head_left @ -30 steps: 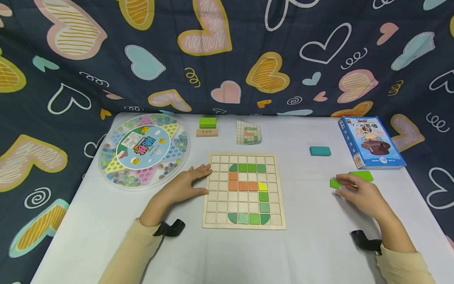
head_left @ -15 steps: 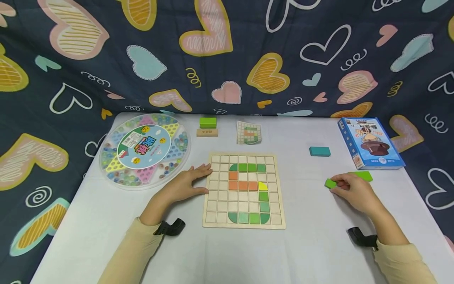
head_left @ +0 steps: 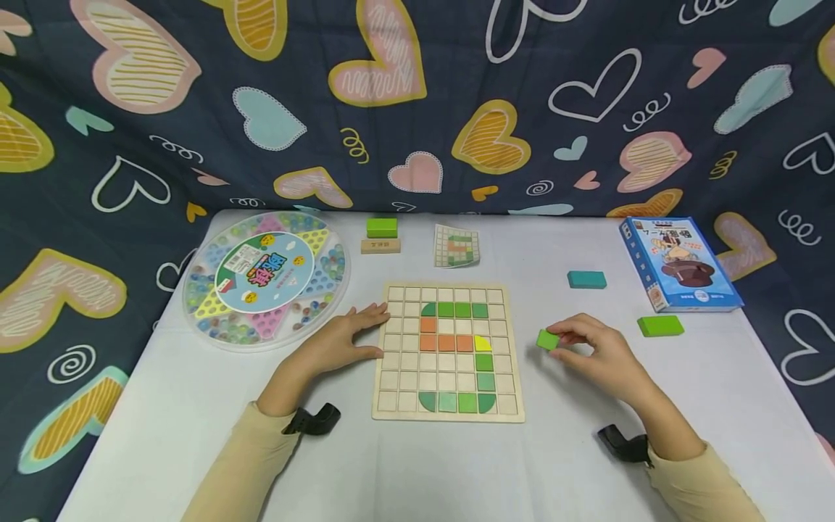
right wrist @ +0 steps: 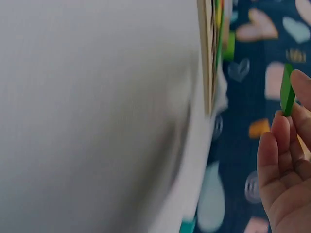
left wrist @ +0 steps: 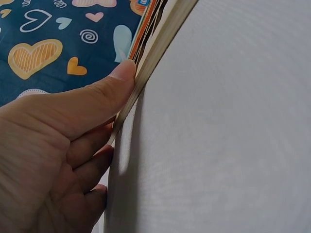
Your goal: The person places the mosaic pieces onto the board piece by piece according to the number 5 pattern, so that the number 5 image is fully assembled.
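Between thumb and fingers my right hand point(head_left: 603, 355) pinches a small light-green square tile point(head_left: 547, 339), held just to the right of the wooden grid board point(head_left: 404, 362). In the right wrist view the green tile point(right wrist: 287, 91) shows edge-on at the fingertips. Green, orange and yellow pieces sit in the board's cells, forming a bent line. My left hand point(head_left: 335, 341) rests at the board's left edge with its fingers extended; in the left wrist view the thumb of the left hand point(left wrist: 73, 126) touches the board's side point(left wrist: 150, 63).
Behind the board lie a printed pattern card point(head_left: 456, 246), a light-green block point(head_left: 381, 228) and a wooden block point(head_left: 380, 246). A round marble game point(head_left: 264, 272) stands left. To the right are a teal block point(head_left: 586, 280), a green block point(head_left: 661, 326) and a blue box point(head_left: 685, 264).
My right hand has carried the green tile leftward from beside the green block to near the board's right edge. My left hand has stayed in place.
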The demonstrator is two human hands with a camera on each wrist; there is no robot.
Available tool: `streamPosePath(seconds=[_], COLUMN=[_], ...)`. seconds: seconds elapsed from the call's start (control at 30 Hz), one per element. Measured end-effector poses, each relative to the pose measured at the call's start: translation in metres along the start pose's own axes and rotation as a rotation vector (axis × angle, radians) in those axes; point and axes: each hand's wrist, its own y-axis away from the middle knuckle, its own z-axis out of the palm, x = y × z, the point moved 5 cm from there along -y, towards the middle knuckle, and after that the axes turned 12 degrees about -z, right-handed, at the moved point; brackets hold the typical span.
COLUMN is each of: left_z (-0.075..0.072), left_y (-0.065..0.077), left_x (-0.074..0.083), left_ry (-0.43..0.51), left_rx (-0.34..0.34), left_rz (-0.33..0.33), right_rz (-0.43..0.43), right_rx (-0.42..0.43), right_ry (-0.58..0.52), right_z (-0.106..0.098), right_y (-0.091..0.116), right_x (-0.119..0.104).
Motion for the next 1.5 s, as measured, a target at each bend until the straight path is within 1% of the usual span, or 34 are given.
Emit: streamPosePath(seconds=[0.1, 0.23, 0.33, 0.43, 0.57, 0.63, 0.73, 0.83, 0.93, 1.23, 1.5], left_z=[0.0, 0.0, 0.0, 0.002, 0.001, 0.0, -0.001, 0.0, 0.0, -0.002, -0.001], left_y=[-0.001, -0.001, -0.002, -0.003, -0.002, -0.002, -0.003, -0.004, -0.004, -0.005, -0.007], left_x=[0.0, -0.001, -0.001, -0.002, 0.0, 0.001, 0.001, 0.0, -0.001, -0.001, -0.003], left_ry=[0.0, -0.004, -0.009, -0.012, -0.01, -0.006, -0.011, -0.012, -0.008, -0.022, -0.014], left_rx=[0.002, 0.004, 0.004, 0.002, 0.005, 0.009, 0.015, 0.01, 0.004, 0.014, 0.005], left_rz=[0.0, 0.002, 0.003, 0.003, 0.013, 0.019, 0.028, 0.015, 0.0, 0.004, -0.007], right_rz=[-0.077, -0.154, -0.161, -0.158, -0.162, -0.182, -0.21, -0.231, -0.226, -0.223, -0.217], right_rx=[-0.035, -0.121, -0.196, -0.268, -0.353, -0.379, -0.392, -0.394, -0.411, -0.484, -0.516], right_ry=[-0.036, -0.111, -0.14, -0.144, -0.118, -0.103, -0.079, -0.06, -0.037, 0.015, 0.017], right_z=[0.02, 0.049, 0.067, 0.081, 0.098, 0.104, 0.112, 0.117, 0.122, 0.136, 0.14], right_y=[-0.007, -0.016, -0.022, -0.029, -0.038, -0.042, -0.047, -0.052, -0.057, -0.066, -0.069], right_x=[-0.016, -0.037, -0.049, -0.06, -0.073, -0.079, -0.085, -0.088, -0.088, -0.09, -0.092])
